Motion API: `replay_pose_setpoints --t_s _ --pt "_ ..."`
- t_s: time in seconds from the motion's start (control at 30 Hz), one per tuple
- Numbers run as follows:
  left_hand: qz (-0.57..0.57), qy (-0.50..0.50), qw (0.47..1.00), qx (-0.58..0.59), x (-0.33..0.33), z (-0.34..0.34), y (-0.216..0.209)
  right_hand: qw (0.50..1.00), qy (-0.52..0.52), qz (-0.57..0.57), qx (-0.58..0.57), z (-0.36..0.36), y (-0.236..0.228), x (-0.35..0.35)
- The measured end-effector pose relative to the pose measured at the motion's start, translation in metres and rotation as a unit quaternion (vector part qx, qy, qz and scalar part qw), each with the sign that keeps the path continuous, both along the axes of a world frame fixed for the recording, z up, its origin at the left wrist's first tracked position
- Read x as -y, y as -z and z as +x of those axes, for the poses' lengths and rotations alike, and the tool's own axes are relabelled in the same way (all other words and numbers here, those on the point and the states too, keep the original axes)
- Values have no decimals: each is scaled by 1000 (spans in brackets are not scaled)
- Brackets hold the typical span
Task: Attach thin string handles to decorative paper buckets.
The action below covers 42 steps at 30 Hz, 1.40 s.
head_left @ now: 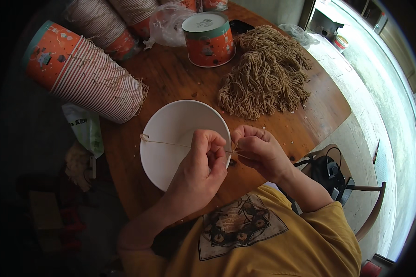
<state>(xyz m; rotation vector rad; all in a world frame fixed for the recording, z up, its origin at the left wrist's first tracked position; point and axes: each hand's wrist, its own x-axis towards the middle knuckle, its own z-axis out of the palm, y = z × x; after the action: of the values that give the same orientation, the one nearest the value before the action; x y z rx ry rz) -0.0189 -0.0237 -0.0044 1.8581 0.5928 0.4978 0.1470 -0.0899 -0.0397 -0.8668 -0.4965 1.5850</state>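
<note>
A white-lined paper bucket (164, 117) stands mouth up on the wooden table in front of me. A thin tan string (164, 142) is looped through a hole at its left rim and runs across the mouth to the right rim. My left hand (201, 159) is over the bucket's right part, its fingers closed on the string. Just outside the right rim, my right hand (259, 150) pinches the string's end between thumb and fingers. The fingers partly cover the string at the right rim, so I cannot tell whether it is knotted there.
Nested orange buckets with strings (99, 76) lie at the left, with more stacks behind. An upside-down orange and teal bucket (210, 48) stands at the back beside a clear plastic bag (171, 23). Tan cut strings (268, 74) are heaped at right. A chair (372, 217) holds a black bag.
</note>
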Motion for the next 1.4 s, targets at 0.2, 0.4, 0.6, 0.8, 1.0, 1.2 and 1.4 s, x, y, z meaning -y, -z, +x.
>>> replay_pose_setpoints --t_s 0.2,0.4,0.6,0.8,1.0,1.2,1.4 --pt "19 -1 1000 -6 -1 0 1 999 13 -30 -29 1 0 -2" --pt "2 -10 1000 -11 0 0 1 999 -20 -6 25 8 6 0" --pt "0 -14 1000 -4 0 0 1 993 -28 55 104 12 7 6" --pt "-8 -16 1000 -9 1 1 -1 988 -26 76 130 10 5 11" --pt "4 -12 1000 -12 4 2 -2 981 -15 83 177 8 10 10" --pt "8 -18 999 -26 3 1 -1 950 25 113 290 12 6 7" --pt "-61 -10 998 -34 -2 0 -4 940 37 127 315 10 7 6"
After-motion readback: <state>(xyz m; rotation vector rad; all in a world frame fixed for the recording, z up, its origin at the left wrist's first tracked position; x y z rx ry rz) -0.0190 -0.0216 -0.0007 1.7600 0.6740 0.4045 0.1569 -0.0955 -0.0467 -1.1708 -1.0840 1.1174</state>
